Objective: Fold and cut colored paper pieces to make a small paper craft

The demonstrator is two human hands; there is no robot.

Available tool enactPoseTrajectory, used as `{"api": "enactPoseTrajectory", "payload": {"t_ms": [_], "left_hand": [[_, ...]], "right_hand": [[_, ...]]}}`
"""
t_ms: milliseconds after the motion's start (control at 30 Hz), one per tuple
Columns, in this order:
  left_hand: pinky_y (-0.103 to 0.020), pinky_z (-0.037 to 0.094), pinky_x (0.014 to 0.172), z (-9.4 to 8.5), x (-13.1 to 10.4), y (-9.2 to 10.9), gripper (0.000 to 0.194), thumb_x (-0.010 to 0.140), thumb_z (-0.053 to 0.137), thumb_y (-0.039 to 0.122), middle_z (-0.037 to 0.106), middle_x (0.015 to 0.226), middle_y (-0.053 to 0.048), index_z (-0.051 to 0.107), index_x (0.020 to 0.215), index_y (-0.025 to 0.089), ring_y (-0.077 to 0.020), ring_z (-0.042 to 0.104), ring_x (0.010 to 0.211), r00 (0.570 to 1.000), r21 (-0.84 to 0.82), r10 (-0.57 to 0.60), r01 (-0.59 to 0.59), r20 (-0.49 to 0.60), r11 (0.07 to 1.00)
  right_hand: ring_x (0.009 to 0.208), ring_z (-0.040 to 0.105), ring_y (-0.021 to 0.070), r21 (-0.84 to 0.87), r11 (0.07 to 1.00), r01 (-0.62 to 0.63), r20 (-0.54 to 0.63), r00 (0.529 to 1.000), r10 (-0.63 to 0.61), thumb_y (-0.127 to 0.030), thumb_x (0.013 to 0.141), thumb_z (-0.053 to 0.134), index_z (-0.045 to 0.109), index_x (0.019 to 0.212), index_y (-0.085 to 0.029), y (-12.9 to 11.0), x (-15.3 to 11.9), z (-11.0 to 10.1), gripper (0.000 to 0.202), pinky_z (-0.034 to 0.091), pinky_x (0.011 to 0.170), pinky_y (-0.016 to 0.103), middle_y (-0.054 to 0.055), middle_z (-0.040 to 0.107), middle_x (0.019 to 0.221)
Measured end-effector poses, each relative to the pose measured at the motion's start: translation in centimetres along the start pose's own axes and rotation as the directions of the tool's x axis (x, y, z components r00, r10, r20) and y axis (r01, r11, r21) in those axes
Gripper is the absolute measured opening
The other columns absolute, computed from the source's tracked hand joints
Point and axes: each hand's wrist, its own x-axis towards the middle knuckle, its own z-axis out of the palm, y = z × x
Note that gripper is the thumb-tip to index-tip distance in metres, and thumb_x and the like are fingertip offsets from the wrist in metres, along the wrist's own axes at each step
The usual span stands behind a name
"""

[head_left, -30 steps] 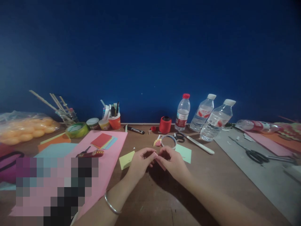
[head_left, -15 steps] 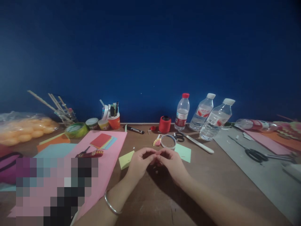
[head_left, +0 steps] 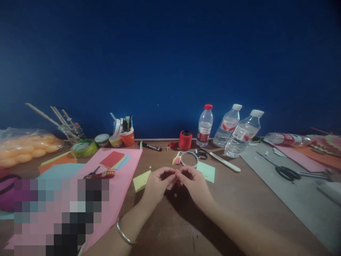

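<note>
My left hand and my right hand meet over the brown table, thumbs and forefingers pinched together. Whatever sits between the fingertips is tiny and mostly hidden, so I cannot make it out. Beside my left hand lies a yellow-green paper piece. A mint green sheet is partly behind my right hand. Just beyond the fingers are a roll of tape and a small pleated paper fan in red and yellow. Black-handled scissors lie behind the tape.
Water bottles and a red thread spool stand along the blue wall. A white stick lies to the right, near a grey sheet with more scissors. On the left are pink paper and a pen cup.
The whole view has shifted slightly, moving things a little to the left. Both hands keep their pinch, with the fingertips shifting only slightly.
</note>
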Motion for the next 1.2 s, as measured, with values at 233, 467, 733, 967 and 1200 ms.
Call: {"api": "enactPoseTrajectory", "payload": {"t_ms": [233, 467, 733, 967, 1200], "left_hand": [[-0.022, 0.045, 0.06, -0.02, -0.04, -0.13, 0.011, 0.066, 0.064, 0.023, 0.067, 0.068, -0.001, 0.064, 0.075, 0.015, -0.0137, 0.059, 0.063, 0.999, 0.012, 0.017, -0.016, -0.041, 1.0], [-0.021, 0.044, 0.056, -0.12, -0.18, -0.59, 0.013, 0.069, 0.062, 0.022, 0.064, 0.065, -0.001, 0.064, 0.078, 0.015, -0.0122, 0.056, 0.058, 0.999, 0.045, 0.046, -0.044, -0.026, 0.998], [-0.02, 0.042, 0.051, 0.14, -0.43, -0.05, 0.011, 0.071, 0.06, 0.023, 0.063, 0.065, -0.001, 0.063, 0.078, 0.015, -0.0104, 0.054, 0.054, 0.996, 0.027, 0.086, -0.086, -0.002, 0.996], [-0.022, 0.045, 0.061, -0.11, -0.57, -0.33, 0.011, 0.071, 0.061, 0.023, 0.065, 0.075, -0.003, 0.064, 0.078, 0.016, -0.0135, 0.059, 0.067, 0.989, 0.113, 0.145, -0.144, 0.002, 0.983], [-0.022, 0.047, 0.061, 0.08, -0.68, -0.23, 0.009, 0.07, 0.061, 0.022, 0.066, 0.074, -0.003, 0.065, 0.076, 0.016, -0.014, 0.06, 0.068, 0.99, 0.11, 0.139, -0.138, -0.005, 0.984]], "right_hand": [[0.06, 0.054, 0.0132, -0.055, 0.998, -0.036, -0.016, 0.999, 0.035, -0.028, 0.069, 0.059, 0.061, 0.073, -0.013, 0.22, 0.11, -0.15, 0.015, 0.043, 0.056, 0.024, 0.004, 0.061, 0.068], [0.059, 0.054, 0.0136, -0.032, 0.999, -0.036, -0.028, 0.999, 0.035, -0.031, 0.069, 0.058, 0.062, 0.074, -0.012, 0.17, 0.04, -0.19, 0.02, 0.043, 0.055, 0.025, 0.004, 0.062, 0.065], [0.058, 0.053, 0.0135, -0.087, 0.996, 0.005, -0.056, 0.998, -0.01, -0.031, 0.07, 0.057, 0.062, 0.072, -0.014, 0.19, -0.14, -0.18, 0.018, 0.044, 0.054, 0.024, 0.003, 0.061, 0.064], [0.059, 0.053, 0.0131, -0.097, 0.995, 0.036, -0.061, 0.997, -0.042, -0.028, 0.07, 0.057, 0.06, 0.072, -0.015, 0.31, -0.27, -0.14, 0.013, 0.044, 0.055, 0.023, 0.002, 0.06, 0.065], [0.059, 0.053, 0.013, -0.159, 0.986, 0.047, -0.079, 0.995, -0.06, -0.027, 0.07, 0.057, 0.061, 0.07, -0.015, -0.08, -0.33, -0.18, 0.012, 0.043, 0.055, 0.023, 0.002, 0.061, 0.065]]}}
